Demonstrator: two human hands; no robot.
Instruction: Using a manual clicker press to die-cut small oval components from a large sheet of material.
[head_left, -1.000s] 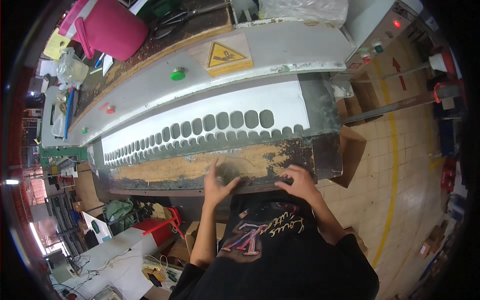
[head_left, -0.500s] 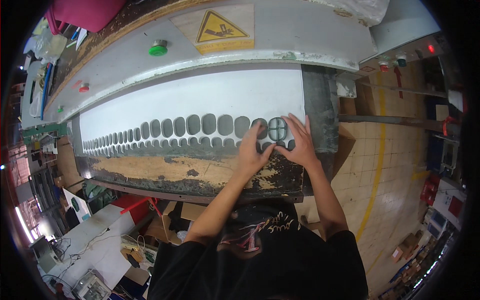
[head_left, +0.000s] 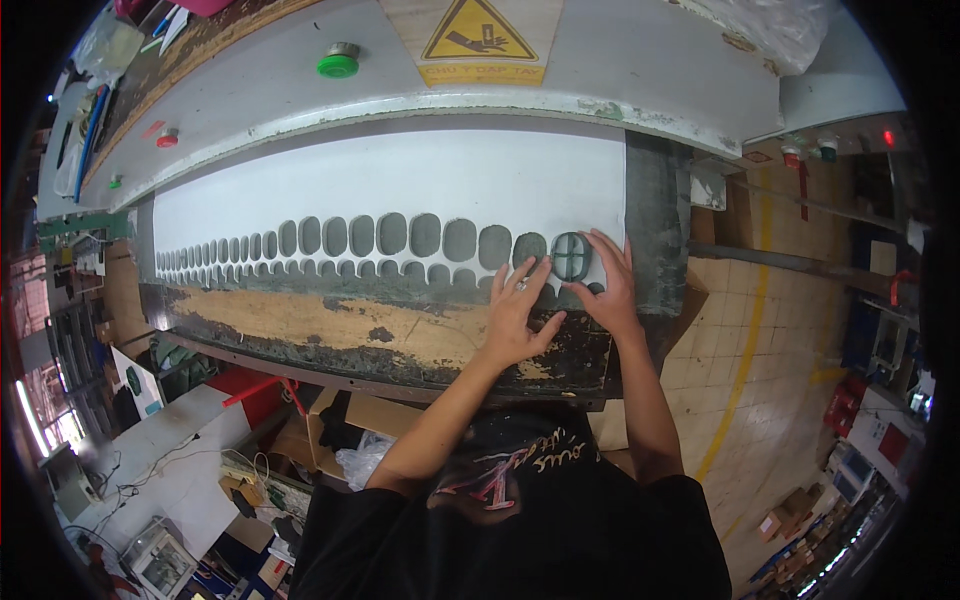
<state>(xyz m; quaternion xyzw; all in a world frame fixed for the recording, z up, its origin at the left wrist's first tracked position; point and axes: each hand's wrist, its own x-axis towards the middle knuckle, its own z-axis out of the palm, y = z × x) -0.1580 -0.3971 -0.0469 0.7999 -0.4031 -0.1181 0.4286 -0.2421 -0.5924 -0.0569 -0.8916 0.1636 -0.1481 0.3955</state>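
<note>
A white sheet (head_left: 400, 165) lies on a dark grey board, with a row of oval cut-outs along its near side that grow larger toward the right. At the right end of this row sits an oval cutting die (head_left: 571, 257) with crossed bars inside. My right hand (head_left: 613, 298) grips the die from the right, thumb at its near edge and fingers at its far right edge. Left of the die, my left hand (head_left: 516, 325) is open, its fingers spread over the sheet's scalloped near edge and its thumb apart from the die.
A grey machine beam (head_left: 600, 80) spans the far side, bearing a yellow warning sign (head_left: 480, 40), a green button (head_left: 338, 64) and a red button (head_left: 167, 138). The worn table edge (head_left: 300, 318) runs in front of me. A cardboard box (head_left: 390, 415) stands below it.
My left hand has drawn back from the die toward me and opened. My right hand stays at the die. The whole view has shifted slightly.
</note>
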